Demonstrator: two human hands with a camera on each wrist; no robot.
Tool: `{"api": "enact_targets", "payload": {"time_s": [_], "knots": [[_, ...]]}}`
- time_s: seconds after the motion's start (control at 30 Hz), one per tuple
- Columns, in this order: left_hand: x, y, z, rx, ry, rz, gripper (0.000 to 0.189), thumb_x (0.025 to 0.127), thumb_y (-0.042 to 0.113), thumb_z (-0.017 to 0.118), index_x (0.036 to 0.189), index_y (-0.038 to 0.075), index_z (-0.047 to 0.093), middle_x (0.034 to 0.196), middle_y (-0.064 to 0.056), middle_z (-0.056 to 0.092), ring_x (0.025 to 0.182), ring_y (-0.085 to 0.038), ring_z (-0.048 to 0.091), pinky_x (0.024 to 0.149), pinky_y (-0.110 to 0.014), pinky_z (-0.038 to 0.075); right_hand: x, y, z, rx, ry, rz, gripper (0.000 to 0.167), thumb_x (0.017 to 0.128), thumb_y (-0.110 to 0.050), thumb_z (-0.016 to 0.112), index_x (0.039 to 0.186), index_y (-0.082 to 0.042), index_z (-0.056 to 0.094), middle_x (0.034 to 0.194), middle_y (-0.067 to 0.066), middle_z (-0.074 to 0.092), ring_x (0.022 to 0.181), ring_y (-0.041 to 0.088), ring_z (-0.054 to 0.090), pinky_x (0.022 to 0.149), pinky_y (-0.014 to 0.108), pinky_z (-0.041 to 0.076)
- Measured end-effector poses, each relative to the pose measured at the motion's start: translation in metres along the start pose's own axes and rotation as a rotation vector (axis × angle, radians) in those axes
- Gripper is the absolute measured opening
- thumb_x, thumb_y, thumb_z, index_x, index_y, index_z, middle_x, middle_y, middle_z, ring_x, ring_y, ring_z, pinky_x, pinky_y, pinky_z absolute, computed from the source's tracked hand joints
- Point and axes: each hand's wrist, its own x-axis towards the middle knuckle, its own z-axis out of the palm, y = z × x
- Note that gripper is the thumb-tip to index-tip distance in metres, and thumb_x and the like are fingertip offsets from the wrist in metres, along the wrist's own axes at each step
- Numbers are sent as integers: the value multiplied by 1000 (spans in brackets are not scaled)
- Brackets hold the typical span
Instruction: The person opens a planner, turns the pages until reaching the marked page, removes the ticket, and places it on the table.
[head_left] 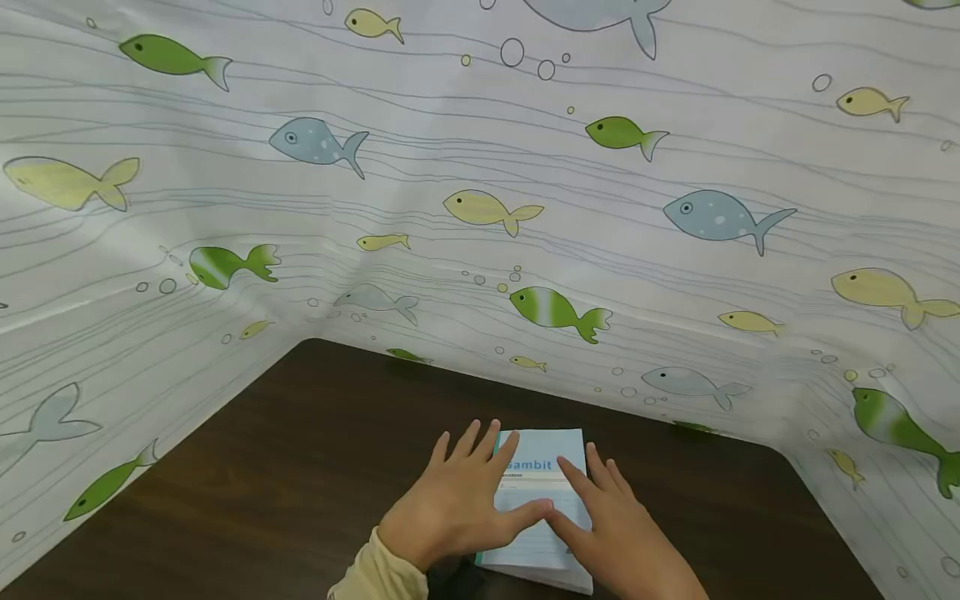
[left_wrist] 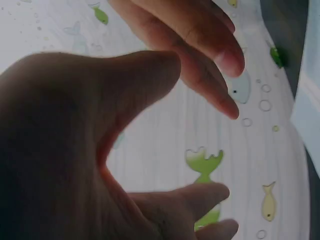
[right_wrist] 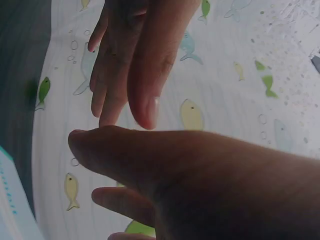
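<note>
A white and pale blue book (head_left: 536,546) with "Gambit" on its cover lies on the dark table. Over its left side is my left hand (head_left: 457,508), fingers spread. My right hand (head_left: 622,533) is over the book's right side, its fingers extended too. In the head view the two thumb tips meet above the cover. Both wrist views show the hands raised, with nothing between the fingers. A corner of the book (left_wrist: 307,100) appears at the right edge of the left wrist view, and part of the book (right_wrist: 15,205) at the left edge of the right wrist view.
A dark wooden table (head_left: 300,467) spreads around the book. White sheeting (head_left: 420,175) printed with fish encloses it at the back and both sides. A dark object (head_left: 455,579) sits by the book's lower left corner, under my left wrist.
</note>
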Motion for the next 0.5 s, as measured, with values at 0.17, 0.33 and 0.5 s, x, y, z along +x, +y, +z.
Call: {"api": "enact_targets", "payload": {"time_s": [0.17,0.33,0.5], "knots": [[9,-1,9,4,-67,6,92,94,76,49,163,17,34,170,-12,24,157,-37,16,122,-68,14,9,4,3,39,-63,30,67,99,-42,69,155,-10,49,164,33,25,147,57,26,105,79,32],[28,-4,35,67,-192,-20,102,85,75,66,164,18,33,170,-10,25,157,-35,18,122,-67,16,18,12,12,97,-121,111,74,99,-40,69,158,-4,41,162,41,17,143,60,31,104,78,33],[40,-3,65,134,-257,-24,110,77,72,77,162,16,35,169,-10,29,156,-32,25,121,-66,22,22,20,23,120,-142,190,86,99,-40,69,159,6,28,156,49,16,141,65,28,106,77,32]]}}
